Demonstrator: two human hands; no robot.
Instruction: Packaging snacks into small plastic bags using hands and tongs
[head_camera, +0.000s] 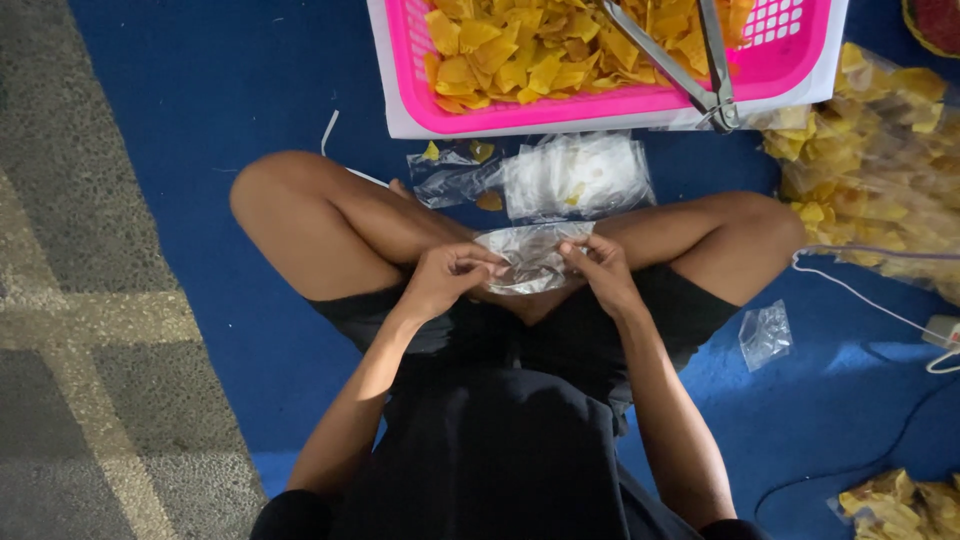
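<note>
the person is sitting cross-legged on a blue floor mat (200, 90), with a grey patterned carpet (80, 330) lying at the far left of the scene. the left hand (450, 275) is pinching the left edge of a small clear plastic bag (528, 258), its fingers (490, 265) closing narrowly on the film. the bag is resting over the crossed shins, between both hands. the right hand (600, 270) is gripping the bag's right edge, fingers likewise closing on it. just beyond the legs a stack of clear bags (575, 175) is lying on the mat. farther off, a pink basket (420, 90) is holding yellow chips (520, 50), with metal tongs (700, 70) resting in it. at the right, filled chip bags (880, 170) are piling up, a loose empty bag (765, 335) is lying near the knee, and a white cable (870, 300) is trailing across the mat.
</note>
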